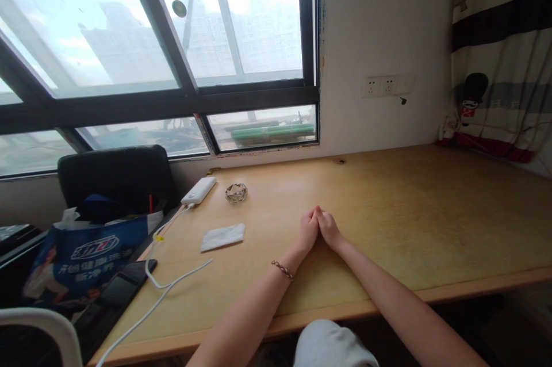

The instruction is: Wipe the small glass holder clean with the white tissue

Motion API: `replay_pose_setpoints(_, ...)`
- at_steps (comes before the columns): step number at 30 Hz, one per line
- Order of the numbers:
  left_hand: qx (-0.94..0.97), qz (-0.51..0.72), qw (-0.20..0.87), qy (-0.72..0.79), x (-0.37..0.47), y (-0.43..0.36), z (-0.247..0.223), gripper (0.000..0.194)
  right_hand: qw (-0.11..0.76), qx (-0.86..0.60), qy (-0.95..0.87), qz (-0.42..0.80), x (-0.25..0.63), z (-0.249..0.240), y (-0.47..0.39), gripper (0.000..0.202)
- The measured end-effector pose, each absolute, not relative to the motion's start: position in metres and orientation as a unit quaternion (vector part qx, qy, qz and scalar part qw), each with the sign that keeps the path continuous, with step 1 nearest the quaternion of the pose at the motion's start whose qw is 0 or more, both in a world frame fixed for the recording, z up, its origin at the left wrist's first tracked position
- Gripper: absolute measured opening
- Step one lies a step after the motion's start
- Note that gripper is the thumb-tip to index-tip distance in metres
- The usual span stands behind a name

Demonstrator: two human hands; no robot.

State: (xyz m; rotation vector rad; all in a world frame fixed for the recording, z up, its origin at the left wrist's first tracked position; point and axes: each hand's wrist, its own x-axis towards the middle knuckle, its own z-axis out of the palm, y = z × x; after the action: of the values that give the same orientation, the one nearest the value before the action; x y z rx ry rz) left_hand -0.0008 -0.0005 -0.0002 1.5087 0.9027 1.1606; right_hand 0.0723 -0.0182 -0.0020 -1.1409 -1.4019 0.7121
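On the wooden table (414, 211), my left hand (309, 230) and my right hand (329, 229) rest together, knuckles touching. Both are closed with the fingers curled in, and nothing shows between them. A braided bracelet (282, 270) circles my left wrist. The nearest thing to my left hand is a flat, white, folded tissue or cloth (223, 237), lying apart from it. Farther back sits a round, silvery, faceted ring-shaped object (236, 192), whose kind I cannot make out.
A white power bank (199, 191) lies at the table's left edge, its white cable (172, 285) trailing toward me. Below left are a dark phone (125, 283) and a blue bag (90, 260) by a black chair (116, 177). Wall sockets (387, 85) and a curtain (500, 62) are at the right.
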Motion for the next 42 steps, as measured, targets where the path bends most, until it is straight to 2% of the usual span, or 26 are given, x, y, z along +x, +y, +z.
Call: replay_pose_setpoints(42, 0.637, 0.478, 0.485, 0.361, -0.0004, -0.0012, 0.0002, 0.037, 0.563, -0.497, -0.598, 0.28, 0.0717, -0.0006, -0.0183, 0.061)
